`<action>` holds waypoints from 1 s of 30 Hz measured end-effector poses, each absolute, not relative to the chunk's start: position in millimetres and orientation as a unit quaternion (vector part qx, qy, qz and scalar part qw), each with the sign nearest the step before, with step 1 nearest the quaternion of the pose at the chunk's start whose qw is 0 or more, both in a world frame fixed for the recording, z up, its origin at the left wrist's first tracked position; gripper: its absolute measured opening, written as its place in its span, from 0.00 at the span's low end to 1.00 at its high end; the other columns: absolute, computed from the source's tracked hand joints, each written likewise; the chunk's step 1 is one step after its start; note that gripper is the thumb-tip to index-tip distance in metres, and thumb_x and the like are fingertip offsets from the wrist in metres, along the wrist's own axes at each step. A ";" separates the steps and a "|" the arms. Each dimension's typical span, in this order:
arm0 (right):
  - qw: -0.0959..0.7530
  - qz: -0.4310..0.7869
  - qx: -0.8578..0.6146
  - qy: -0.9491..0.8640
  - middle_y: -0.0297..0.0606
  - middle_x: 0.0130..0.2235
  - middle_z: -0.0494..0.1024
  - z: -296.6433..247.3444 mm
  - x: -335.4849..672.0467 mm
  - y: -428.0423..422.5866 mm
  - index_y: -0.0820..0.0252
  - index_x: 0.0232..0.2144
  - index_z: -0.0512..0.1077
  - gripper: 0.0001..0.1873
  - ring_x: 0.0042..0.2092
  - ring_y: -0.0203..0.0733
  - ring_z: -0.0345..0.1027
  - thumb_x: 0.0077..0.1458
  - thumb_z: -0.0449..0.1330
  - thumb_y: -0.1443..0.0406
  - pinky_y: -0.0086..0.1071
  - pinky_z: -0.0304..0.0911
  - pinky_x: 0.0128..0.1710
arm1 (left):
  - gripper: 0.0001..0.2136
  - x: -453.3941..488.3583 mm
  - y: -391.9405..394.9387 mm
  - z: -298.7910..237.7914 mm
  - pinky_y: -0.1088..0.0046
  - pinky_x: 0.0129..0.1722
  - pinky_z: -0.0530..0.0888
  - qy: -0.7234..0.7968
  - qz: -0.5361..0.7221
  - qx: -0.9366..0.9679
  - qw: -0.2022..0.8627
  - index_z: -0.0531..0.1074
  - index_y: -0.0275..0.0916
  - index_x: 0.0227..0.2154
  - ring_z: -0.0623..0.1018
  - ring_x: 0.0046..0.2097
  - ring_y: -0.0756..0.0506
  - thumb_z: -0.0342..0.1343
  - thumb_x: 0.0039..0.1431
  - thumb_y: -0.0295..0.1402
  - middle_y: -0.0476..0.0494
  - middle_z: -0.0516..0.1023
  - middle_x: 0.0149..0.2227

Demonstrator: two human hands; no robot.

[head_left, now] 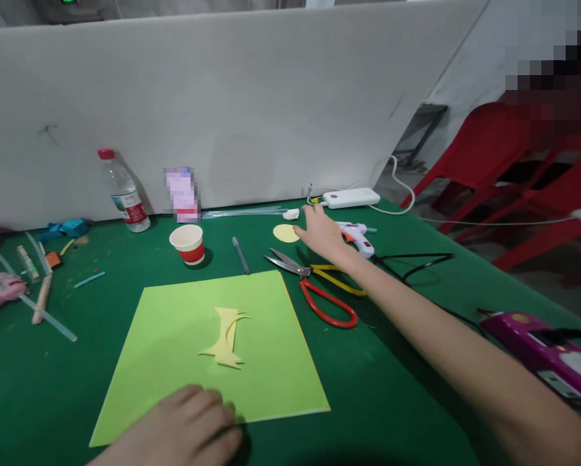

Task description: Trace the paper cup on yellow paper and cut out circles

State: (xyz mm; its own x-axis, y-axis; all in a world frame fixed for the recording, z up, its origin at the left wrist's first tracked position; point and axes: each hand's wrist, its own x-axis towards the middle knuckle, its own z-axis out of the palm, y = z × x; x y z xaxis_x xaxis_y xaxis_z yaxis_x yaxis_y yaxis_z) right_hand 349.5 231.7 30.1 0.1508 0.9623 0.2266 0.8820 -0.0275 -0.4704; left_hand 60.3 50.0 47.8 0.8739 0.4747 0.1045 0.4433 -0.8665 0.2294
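My right hand [322,232] reaches across the table with thumb and fingers apart. Its thumb is at the right edge of a pale yellow paper disc [285,233]; whether they touch I cannot tell. Under the right forearm lie scissors [300,272] with one red and one yellow handle, blades apart. Beside that hand is a white glue gun [357,238]. My left hand [183,427], fingers curled and seemingly empty, rests at the near edge of a bright green sheet [168,336]. Pale yellow paper scraps [226,338] lie on this sheet.
A marker [240,255], a paper cup [188,244] and a water bottle [124,193] stand or lie farther back. At left are glue sticks [50,317] and a pink glue gun [1,294]. A white power strip [351,197] and a purple device [545,353] are at right.
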 end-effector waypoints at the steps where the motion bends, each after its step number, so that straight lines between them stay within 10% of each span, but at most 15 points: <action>1: 0.259 0.075 -0.691 -0.671 0.42 0.48 0.68 31.1 347.7 215.7 0.62 0.47 0.65 0.16 0.46 0.44 0.65 0.57 0.54 0.62 0.43 0.63 0.44 | 0.15 50.6 51.3 46.8 0.70 0.43 0.73 0.239 0.043 0.966 0.091 0.66 0.45 0.48 0.74 0.43 0.44 0.47 0.58 0.29 0.47 0.76 0.43; 8: 0.200 0.195 -0.455 -0.846 0.39 0.38 0.74 13.3 336.8 89.3 0.60 0.35 0.70 0.06 0.42 0.40 0.66 0.53 0.56 0.67 0.33 0.63 0.43 | 0.17 23.4 69.1 17.2 0.61 0.47 0.72 0.319 0.001 0.945 0.071 0.65 0.45 0.49 0.71 0.51 0.39 0.52 0.57 0.40 0.43 0.71 0.50; 15: 0.147 0.292 -0.342 -0.881 0.46 0.51 0.66 1.2 342.9 58.7 0.61 0.45 0.67 0.27 0.53 0.49 0.57 0.44 0.63 0.53 0.42 0.57 0.52 | 0.12 22.1 63.4 13.3 0.71 0.42 0.75 0.221 0.074 0.972 -0.010 0.68 0.39 0.44 0.75 0.46 0.47 0.42 0.63 0.32 0.46 0.76 0.44; 26: 0.321 0.233 -0.414 -0.819 0.41 0.35 0.69 -16.9 349.6 63.2 0.60 0.33 0.64 0.04 0.38 0.41 0.63 0.53 0.56 0.68 0.37 0.63 0.37 | 0.13 8.6 63.0 -0.7 0.78 0.33 0.76 0.265 0.125 0.956 -0.003 0.62 0.40 0.49 0.78 0.37 0.51 0.39 0.65 0.30 0.48 0.78 0.41; 30: 0.241 0.252 -0.399 -0.848 0.41 0.38 0.70 -13.8 352.9 63.7 0.61 0.36 0.67 0.24 0.40 0.45 0.65 0.38 0.68 0.56 0.37 0.65 0.37 | 0.17 13.2 64.2 4.1 0.77 0.31 0.74 0.242 0.093 0.965 -0.024 0.59 0.44 0.52 0.78 0.39 0.49 0.35 0.64 0.26 0.47 0.75 0.45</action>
